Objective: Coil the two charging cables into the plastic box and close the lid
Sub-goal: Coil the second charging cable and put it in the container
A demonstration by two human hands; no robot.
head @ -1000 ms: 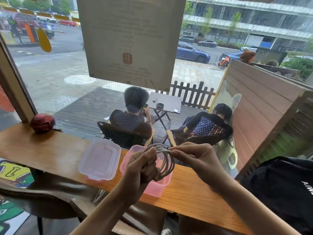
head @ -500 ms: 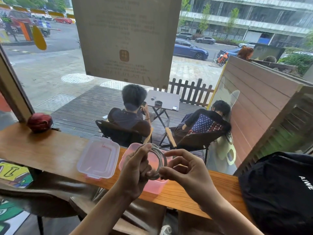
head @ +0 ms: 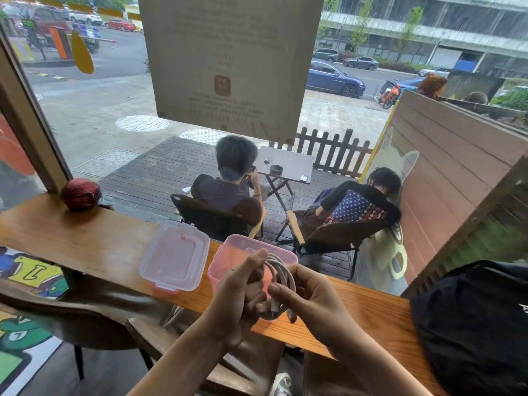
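A white charging cable (head: 281, 277), wound into a small coil, is held in front of the open pink plastic box (head: 228, 250) on the wooden counter. My left hand (head: 238, 292) grips the coil's left side. My right hand (head: 310, 295) pinches its lower right part, where a plug end shows. The clear lid (head: 175, 257) lies flat on the counter just left of the box. I cannot see a second cable; the hands hide most of the box's inside.
The narrow wooden counter (head: 85, 247) runs along a window. A red round object (head: 80, 194) sits at its far left. A black bag (head: 474, 324) lies on the right end. A brown chair (head: 94, 315) stands below the counter on the left.
Both hands have come lower and closer together with the coil. The coil is tighter now, and the right hand has shifted from its top to its lower part.
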